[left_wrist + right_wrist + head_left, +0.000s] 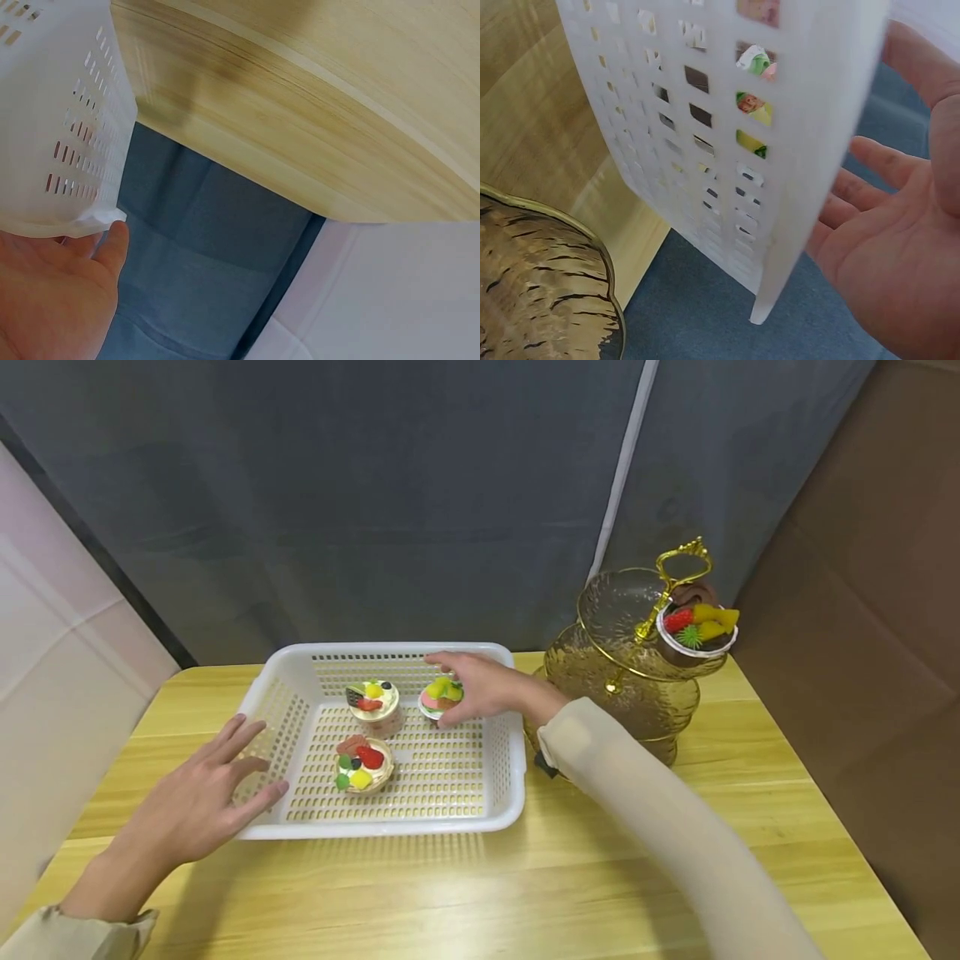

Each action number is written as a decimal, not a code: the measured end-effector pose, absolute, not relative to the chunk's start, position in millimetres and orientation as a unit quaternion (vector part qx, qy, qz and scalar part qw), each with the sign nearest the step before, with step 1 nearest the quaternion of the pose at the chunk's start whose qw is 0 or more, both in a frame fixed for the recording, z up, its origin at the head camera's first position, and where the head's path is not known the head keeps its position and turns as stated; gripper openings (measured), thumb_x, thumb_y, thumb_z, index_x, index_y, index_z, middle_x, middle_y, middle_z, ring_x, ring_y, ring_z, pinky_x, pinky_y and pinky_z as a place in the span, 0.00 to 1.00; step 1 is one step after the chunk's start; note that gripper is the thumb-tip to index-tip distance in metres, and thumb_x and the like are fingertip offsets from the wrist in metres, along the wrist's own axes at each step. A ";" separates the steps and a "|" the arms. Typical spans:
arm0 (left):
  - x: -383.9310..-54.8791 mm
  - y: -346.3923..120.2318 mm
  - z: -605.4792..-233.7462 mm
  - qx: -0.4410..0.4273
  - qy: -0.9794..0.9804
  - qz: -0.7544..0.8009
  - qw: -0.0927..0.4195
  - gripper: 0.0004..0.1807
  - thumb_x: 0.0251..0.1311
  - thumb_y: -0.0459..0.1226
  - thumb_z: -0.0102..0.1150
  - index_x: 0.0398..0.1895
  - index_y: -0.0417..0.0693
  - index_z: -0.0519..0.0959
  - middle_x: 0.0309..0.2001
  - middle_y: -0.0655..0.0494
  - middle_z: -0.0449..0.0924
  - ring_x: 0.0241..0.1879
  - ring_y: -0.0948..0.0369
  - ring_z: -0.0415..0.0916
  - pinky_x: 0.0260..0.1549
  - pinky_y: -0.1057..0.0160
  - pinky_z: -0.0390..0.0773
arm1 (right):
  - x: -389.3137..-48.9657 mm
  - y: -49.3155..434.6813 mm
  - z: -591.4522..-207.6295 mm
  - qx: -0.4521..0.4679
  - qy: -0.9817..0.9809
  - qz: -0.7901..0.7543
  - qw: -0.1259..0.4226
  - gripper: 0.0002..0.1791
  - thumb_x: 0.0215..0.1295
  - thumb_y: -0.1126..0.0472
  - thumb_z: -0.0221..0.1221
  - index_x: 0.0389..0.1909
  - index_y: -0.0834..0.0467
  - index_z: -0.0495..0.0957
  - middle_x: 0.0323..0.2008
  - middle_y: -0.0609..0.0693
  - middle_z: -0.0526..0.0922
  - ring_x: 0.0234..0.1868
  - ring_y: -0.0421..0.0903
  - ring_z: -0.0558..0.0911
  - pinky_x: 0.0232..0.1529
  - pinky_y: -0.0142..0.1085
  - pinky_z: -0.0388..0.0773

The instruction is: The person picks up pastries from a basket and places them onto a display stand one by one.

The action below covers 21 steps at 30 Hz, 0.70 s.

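A white plastic basket (517,777) with slotted walls holds several small fruit-topped cupcakes. My right hand (491,687) reaches over the basket's right side, thumb and fingers apart around a cupcake (433,700) with pink, yellow and green topping; the hand partly covers it. In the right wrist view, the fingers of that hand (900,232) look spread. Beside it are a cream cupcake (381,714) in a pinkish cup and a cream tart (375,777) with red, green and yellow fruit. My left hand (197,802) is at the basket's left rim, fingers spread and holding nothing.
To the right of the basket stands a tiered amber glass stand (622,718) with gold rims and a gold handle (684,556). A chocolate cupcake (697,631) with fruit sits on its top tier. Dark curtain (375,510) hangs behind the wooden table (450,902).
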<state>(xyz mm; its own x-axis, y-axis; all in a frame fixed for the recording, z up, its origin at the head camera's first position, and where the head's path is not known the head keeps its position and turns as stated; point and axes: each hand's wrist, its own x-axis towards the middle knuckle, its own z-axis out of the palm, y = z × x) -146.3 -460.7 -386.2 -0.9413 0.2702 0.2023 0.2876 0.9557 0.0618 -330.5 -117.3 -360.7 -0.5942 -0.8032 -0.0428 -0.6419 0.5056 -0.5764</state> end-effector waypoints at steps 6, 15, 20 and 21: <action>-146.0 -460.4 -386.3 -0.139 -0.985 -0.047 0.095 0.27 0.66 0.53 0.56 0.41 0.34 0.86 0.70 0.36 0.63 0.75 0.39 0.48 0.47 0.30 0.71 | -332.8 -119.2 -363.2 -0.420 0.853 -0.257 0.173 0.53 0.54 0.52 0.73 0.77 0.58 0.54 0.75 0.55 0.61 0.72 0.52 0.65 0.69 0.42 0.63; -144.5 -459.8 -386.1 -0.135 -0.986 -0.049 0.088 0.27 0.67 0.53 0.55 0.41 0.35 0.86 0.71 0.37 0.62 0.75 0.39 0.47 0.47 0.30 0.71 | -336.8 -125.7 -368.4 -0.407 0.871 -0.216 0.173 0.53 0.55 0.50 0.72 0.77 0.58 0.54 0.74 0.55 0.61 0.73 0.52 0.63 0.71 0.43 0.60; -144.7 -459.8 -386.2 -0.138 -0.985 -0.052 0.090 0.27 0.67 0.53 0.56 0.41 0.35 0.86 0.71 0.37 0.62 0.75 0.39 0.47 0.48 0.30 0.70 | -339.2 -129.6 -370.2 -0.402 0.872 -0.211 0.183 0.53 0.55 0.52 0.72 0.77 0.58 0.53 0.75 0.55 0.60 0.74 0.52 0.61 0.72 0.42 0.58; -144.8 -460.0 -386.2 -0.138 -0.985 -0.053 0.092 0.27 0.67 0.53 0.56 0.40 0.35 0.86 0.71 0.37 0.62 0.75 0.39 0.47 0.49 0.30 0.70 | -339.8 -130.0 -370.2 -0.400 0.872 -0.211 0.186 0.53 0.55 0.52 0.72 0.77 0.58 0.53 0.75 0.55 0.59 0.74 0.51 0.60 0.72 0.41 0.57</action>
